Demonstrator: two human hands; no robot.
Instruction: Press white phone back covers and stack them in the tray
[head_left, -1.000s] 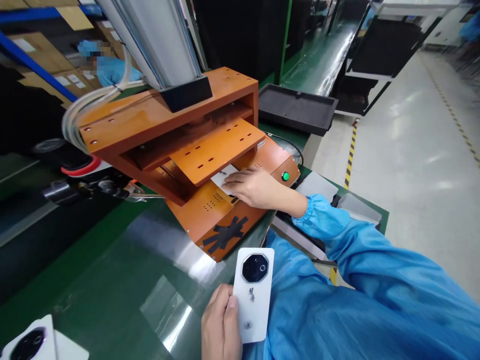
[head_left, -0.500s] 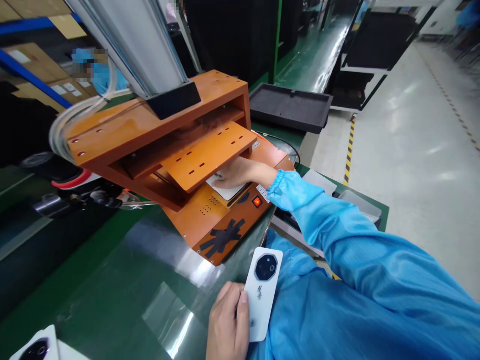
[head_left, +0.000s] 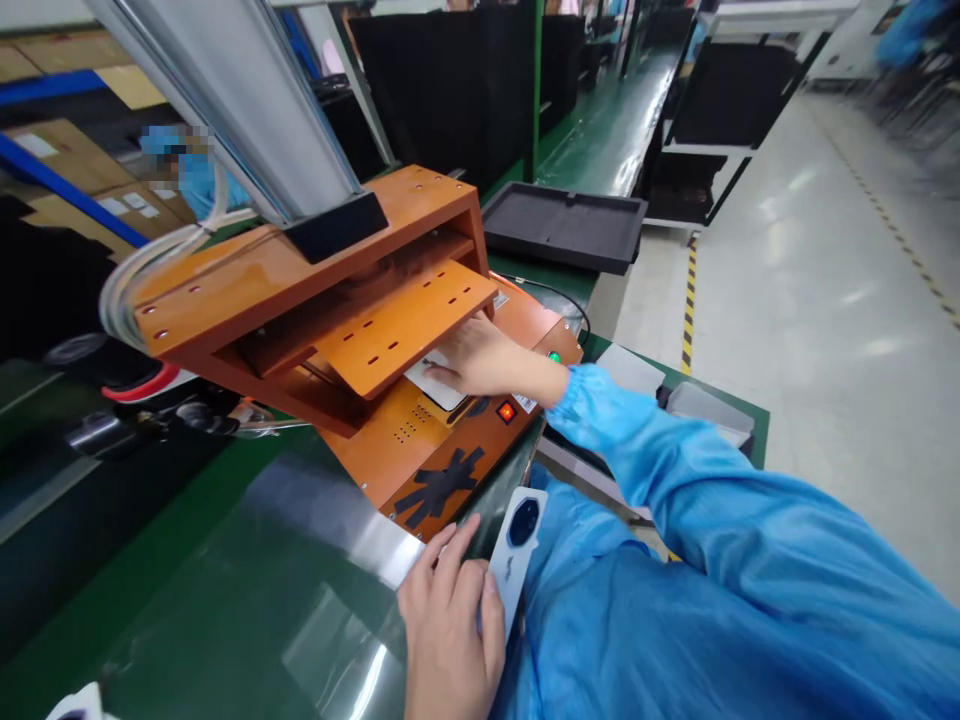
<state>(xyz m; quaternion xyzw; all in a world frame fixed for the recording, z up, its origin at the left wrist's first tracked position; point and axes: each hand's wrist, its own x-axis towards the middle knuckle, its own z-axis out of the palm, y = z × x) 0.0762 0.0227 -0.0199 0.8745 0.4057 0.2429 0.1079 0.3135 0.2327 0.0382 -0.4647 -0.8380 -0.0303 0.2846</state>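
Observation:
My right hand (head_left: 484, 358) reaches under the upper plate of an orange press fixture (head_left: 315, 270) and rests on a white phone back cover (head_left: 435, 385) lying on the fixture's base; its fingers lie curved over the cover. My left hand (head_left: 450, 630) is near the table's front edge, gripping a second white phone cover (head_left: 516, 560) with a black round camera ring, tilted on its edge against my blue-sleeved lap.
A black foam tray (head_left: 562, 228) sits behind the fixture. Grey trays (head_left: 705, 405) lie at the right table edge. Tubes and a red-ringed part (head_left: 142, 385) stand to the left. Another white cover (head_left: 75, 705) peeks in at bottom left. A person in blue is far back left.
My right hand has drawn back slightly from deep under the plate, still on the cover. My left hand has tipped its phone cover onto its edge and lowered it.

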